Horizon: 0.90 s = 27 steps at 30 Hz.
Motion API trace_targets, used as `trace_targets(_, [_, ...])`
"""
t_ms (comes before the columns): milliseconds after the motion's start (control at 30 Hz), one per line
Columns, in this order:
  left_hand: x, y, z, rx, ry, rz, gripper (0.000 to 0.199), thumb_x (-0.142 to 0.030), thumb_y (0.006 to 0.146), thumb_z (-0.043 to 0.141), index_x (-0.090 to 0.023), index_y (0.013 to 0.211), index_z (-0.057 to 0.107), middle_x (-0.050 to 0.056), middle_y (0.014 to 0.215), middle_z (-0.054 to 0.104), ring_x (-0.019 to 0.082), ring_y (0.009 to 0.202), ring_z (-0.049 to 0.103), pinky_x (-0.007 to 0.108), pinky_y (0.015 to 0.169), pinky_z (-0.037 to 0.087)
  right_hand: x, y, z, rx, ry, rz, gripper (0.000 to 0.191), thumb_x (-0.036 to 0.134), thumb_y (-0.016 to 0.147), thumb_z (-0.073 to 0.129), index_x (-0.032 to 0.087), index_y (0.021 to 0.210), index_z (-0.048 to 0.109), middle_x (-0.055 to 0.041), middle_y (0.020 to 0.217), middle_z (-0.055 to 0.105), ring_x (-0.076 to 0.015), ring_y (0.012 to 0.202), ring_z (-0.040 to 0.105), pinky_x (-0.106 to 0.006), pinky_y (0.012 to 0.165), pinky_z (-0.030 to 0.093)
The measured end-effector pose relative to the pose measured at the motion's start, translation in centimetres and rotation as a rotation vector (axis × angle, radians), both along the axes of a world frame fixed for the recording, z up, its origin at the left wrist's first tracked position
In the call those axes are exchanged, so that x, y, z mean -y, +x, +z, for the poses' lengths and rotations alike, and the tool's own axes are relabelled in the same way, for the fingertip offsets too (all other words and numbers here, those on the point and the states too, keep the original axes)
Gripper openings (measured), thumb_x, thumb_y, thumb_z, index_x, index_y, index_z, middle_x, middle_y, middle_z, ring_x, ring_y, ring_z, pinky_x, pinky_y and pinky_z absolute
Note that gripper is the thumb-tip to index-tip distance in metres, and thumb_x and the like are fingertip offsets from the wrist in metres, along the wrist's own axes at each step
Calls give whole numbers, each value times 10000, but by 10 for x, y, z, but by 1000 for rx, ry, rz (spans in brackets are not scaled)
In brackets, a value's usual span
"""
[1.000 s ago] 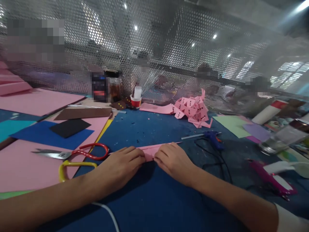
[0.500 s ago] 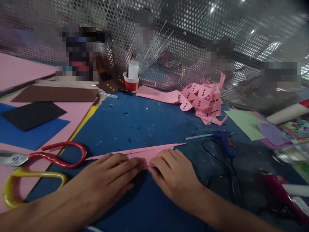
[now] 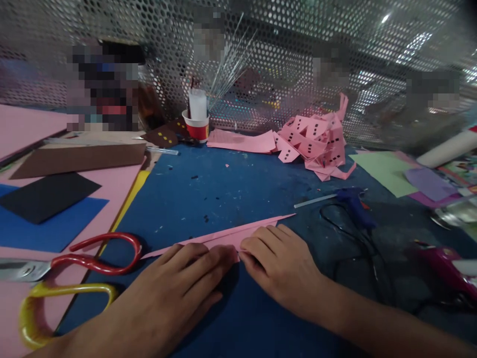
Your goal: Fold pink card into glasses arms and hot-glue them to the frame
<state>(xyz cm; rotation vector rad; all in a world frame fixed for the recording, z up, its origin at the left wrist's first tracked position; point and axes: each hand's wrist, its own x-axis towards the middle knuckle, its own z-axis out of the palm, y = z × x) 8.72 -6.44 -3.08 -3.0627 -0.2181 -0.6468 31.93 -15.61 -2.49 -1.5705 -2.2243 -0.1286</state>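
While held, pink paper slants — right tip farther.

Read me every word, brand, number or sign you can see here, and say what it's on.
No text can be read.
Folded pink paper: no writing shows.
Pink pieces: black squares, no letters.
Red-banded cup: print, if any, too small.
Patterned sheet, far right: too blurred.

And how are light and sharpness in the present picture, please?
Head view: shadow on the table between left hand and right hand; head view, upper right: glare on or behind the mesh; head view: pink strip fairly sharp, magenta tool at right blurry.
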Motion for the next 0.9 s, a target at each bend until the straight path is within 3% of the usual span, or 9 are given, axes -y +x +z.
trace_targets(333, [-1, 2, 2, 12, 74, -17, 405, -238, 1100, 349, -188, 1229, 730, 41, 1235, 784, 241, 1025, 716, 428, 873, 550, -2, -1, 1, -100, -2, -22, 148, 187, 1012, 560, 189, 885, 636, -16, 849, 677, -175, 797, 597, -350, 746, 405])
trace_targets(600, [-1, 1, -4, 37, 100, -29, 384, -234, 1096, 362, -177, 1264, 702, 45, 1217, 787, 230, 1004, 707, 410, 886, 519, -2, -1, -2, -147, -8, -57, 110, 172, 976, 589, 192, 872, 619, -15, 860, 680, -170, 803, 608, -333, 745, 417])
trace_targets(900, [0, 2, 1, 14, 63, -7, 358, -235, 1102, 393, -176, 1283, 696, 51, 1198, 776, 230, 1023, 650, 380, 910, 475, -3, -1, -3, -178, -89, -91, 94, 167, 957, 581, 201, 882, 626, -15, 898, 669, -174, 816, 593, -335, 741, 408])
